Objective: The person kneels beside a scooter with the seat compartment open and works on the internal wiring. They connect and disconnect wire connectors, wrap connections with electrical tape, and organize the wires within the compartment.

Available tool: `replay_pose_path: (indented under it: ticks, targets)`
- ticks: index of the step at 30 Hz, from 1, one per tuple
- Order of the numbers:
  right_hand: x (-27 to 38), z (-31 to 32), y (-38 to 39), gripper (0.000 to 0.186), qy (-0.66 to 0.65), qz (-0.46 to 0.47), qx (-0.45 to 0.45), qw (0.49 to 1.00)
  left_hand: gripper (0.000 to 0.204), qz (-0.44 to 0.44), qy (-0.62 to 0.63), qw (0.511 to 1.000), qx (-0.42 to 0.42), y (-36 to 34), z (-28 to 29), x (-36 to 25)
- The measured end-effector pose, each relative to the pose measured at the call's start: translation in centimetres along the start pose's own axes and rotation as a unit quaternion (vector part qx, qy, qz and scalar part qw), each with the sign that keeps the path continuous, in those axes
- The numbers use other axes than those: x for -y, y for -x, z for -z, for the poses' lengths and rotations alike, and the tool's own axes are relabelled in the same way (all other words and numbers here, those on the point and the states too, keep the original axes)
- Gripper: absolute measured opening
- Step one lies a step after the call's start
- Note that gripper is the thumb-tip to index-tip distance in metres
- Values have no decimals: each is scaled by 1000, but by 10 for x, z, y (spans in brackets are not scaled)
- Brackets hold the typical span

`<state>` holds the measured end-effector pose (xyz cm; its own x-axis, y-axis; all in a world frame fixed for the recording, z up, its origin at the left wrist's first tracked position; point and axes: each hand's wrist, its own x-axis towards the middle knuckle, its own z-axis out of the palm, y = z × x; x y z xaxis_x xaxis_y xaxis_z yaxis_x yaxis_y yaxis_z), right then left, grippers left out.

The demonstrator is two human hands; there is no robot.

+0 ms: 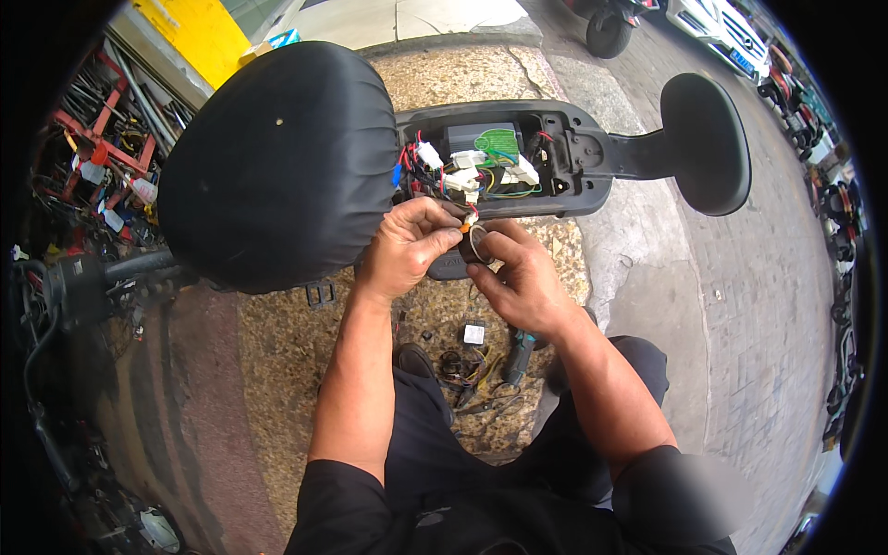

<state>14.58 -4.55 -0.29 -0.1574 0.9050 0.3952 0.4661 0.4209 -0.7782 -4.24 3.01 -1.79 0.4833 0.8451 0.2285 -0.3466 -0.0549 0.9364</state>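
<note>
My left hand (405, 252) is closed in a pinch beside the open seat compartment of a scooter. Between its thumb and fingers shows a small orange piece (464, 228) on a wire, close to a small white connector (472, 219). My right hand (525, 277) grips a roll of black tape (478, 244) with a pale inner ring, held right next to my left fingertips. Above both hands, the open compartment (592, 192) holds white plug connectors (466, 160), coloured wires and a dark box with a green label (497, 140).
A black padded seat (277, 166) stands tipped up on the left. At the right is a black backrest (705, 144). On the ground below lie a small white-labelled box (474, 333), loose wires (467, 370) and a teal-and-black power tool (520, 359). A white car (721, 35) is parked at the far right.
</note>
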Motion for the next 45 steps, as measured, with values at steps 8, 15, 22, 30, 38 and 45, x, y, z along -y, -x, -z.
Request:
replay_pose_path:
  ticks: [8,15,22,30,38,45]
  targets:
    - [7,-5,11,19,-59,-39,15,997,10,22,-35,999,3,-2,3,1]
    - [5,-9,15,20,-78,-26,35,996,10,34,7,999,20,1,6,2]
    - [22,-4,9,20,-104,-71,20,992,7,-5,-37,999,-1,3,1,9]
    - [30,-15,-2,23,18,-3,-58,998,29,40,-19,999,3,8,-2,-2]
    - [25,-21,-21,26,13,-7,-69,997,37,9,-71,997,31,9,3,-2]
    - [15,-20,-27,21,-109,-49,-91,989,28,13,-21,999,-25,10,2,-1]
